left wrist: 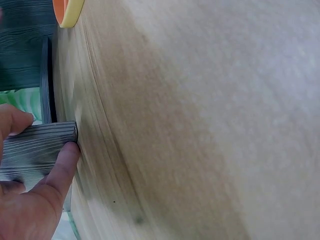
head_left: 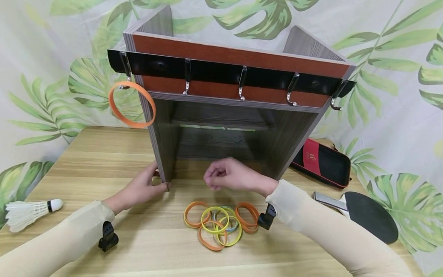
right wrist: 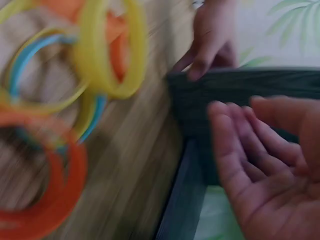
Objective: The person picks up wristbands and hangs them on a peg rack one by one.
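Note:
My left hand [head_left: 140,190] grips the lower front edge of a grey wooden shelf unit's side panel [left wrist: 40,145], thumb and fingers on opposite faces. In front of the unit's opening, my right hand [head_left: 232,176] hovers above the table with fingers loosely curled and nothing in them. Near it lies a loose pile of silicone wristbands: orange [head_left: 211,248], yellow [head_left: 215,232] and blue [right wrist: 22,60]. Across the top front of the shelf unit [head_left: 294,130] runs a black hook rail [head_left: 214,71]. From its leftmost hook hangs one orange wristband [head_left: 133,124].
A shuttlecock [head_left: 31,213] lies at the table's left. To the right are a black and red case [head_left: 325,163] and a table tennis bat [head_left: 370,217]. Leaf-patterned cloth [head_left: 391,127] hangs behind the wooden table [head_left: 155,246].

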Demonstrator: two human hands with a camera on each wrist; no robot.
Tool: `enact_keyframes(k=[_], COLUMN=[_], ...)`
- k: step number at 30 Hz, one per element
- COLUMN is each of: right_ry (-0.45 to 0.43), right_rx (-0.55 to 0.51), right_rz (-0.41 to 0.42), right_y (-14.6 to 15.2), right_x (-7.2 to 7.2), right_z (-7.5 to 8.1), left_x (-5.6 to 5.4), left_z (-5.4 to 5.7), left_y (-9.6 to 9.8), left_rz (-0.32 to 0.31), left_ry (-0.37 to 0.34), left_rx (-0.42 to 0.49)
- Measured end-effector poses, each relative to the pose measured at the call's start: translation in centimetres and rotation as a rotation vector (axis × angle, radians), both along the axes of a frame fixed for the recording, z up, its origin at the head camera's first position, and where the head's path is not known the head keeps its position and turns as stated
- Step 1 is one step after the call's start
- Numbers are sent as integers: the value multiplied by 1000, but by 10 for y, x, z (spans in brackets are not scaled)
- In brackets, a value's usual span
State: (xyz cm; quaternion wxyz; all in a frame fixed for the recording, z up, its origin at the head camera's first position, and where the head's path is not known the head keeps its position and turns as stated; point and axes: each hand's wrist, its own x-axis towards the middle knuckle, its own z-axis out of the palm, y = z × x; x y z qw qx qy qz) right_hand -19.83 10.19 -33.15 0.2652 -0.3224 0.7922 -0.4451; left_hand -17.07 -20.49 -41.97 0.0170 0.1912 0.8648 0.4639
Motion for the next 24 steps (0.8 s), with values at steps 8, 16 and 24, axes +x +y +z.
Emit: enact_keyframes(k=[8,16,24], right_ry=[-43,-97,-82], right_rx=[265,341,355], right_rz=[147,191,227], right_y=[13,11,9], right_x=[-6,-1,-2], right_z=[-18,-28,-30], left_x=[1,-1,1], left_z=[0,-2,-1], left_y=[-1,0,-1], left_rz=[11,-1,3], left_ry=[16,7,4], left_rx=[-23,-22,-10])
